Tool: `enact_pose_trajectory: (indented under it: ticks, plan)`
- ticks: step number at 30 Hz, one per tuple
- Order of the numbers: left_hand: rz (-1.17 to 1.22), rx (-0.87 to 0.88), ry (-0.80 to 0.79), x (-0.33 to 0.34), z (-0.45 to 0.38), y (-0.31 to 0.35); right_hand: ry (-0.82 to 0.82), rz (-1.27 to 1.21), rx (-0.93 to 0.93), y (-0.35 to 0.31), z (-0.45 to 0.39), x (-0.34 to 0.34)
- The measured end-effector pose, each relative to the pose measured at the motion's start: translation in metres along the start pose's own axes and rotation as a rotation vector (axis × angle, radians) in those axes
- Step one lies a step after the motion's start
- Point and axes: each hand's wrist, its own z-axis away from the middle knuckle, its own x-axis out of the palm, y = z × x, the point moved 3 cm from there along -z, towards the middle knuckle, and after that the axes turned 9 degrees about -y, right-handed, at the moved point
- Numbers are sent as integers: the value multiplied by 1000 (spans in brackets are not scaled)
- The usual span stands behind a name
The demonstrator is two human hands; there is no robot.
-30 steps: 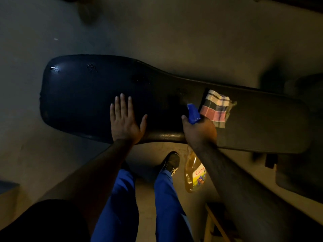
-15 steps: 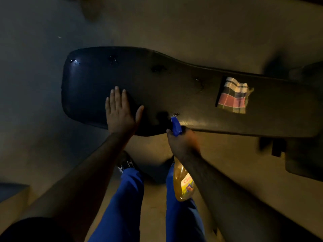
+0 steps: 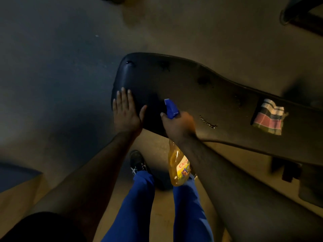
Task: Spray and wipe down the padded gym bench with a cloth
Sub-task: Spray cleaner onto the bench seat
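The black padded bench (image 3: 201, 95) runs from the middle of the view to the right edge, with wet spots and a streak of drops on its pad. My left hand (image 3: 126, 112) lies flat, fingers apart, on the bench's near left corner. My right hand (image 3: 178, 124) grips a spray bottle (image 3: 178, 163) of yellow liquid; its blue nozzle points at the wide left end of the pad. A folded plaid cloth (image 3: 269, 117) in pink, white and green lies on the bench to the right, away from both hands.
My blue trouser legs (image 3: 139, 198) and a dark shoe (image 3: 138, 163) stand on the floor just in front of the bench. Dark equipment (image 3: 307, 180) sits low at the right, under the bench. A blue mat edge (image 3: 15, 175) shows at the left.
The view has swung so the bench now sits further right. My right hand with the bottle has moved left along the bench, away from the cloth and closer to my left hand.
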Motion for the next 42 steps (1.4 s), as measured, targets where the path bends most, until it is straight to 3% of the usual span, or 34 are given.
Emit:
enact_pose_trajectory:
  ticks: [6, 13, 18, 24, 32, 38, 42]
  plan:
    - [126, 69, -39, 0, 1, -14, -46, 100, -2, -27, -10, 28]
    - [369, -82, -57, -10, 25, -40, -213, 138, -132, -77, -12, 67]
    - [403, -64, -71, -13, 27, -42, -143, 240, -89, -61, -10, 85]
    - [356, -112, -94, -26, 45, -30, -168, 155, -89, -44, 20, 66]
    - [154, 121, -167, -8, 66, 43, -25, 66, 61, 25, 54, 21]
    - [-10, 62, -178, 25, 67, 59, 17, 114, 67, 64, 34, -4]
    - [-4, -4, -184, 9, 74, 84, -53, -68, 19, 77, 50, -41]
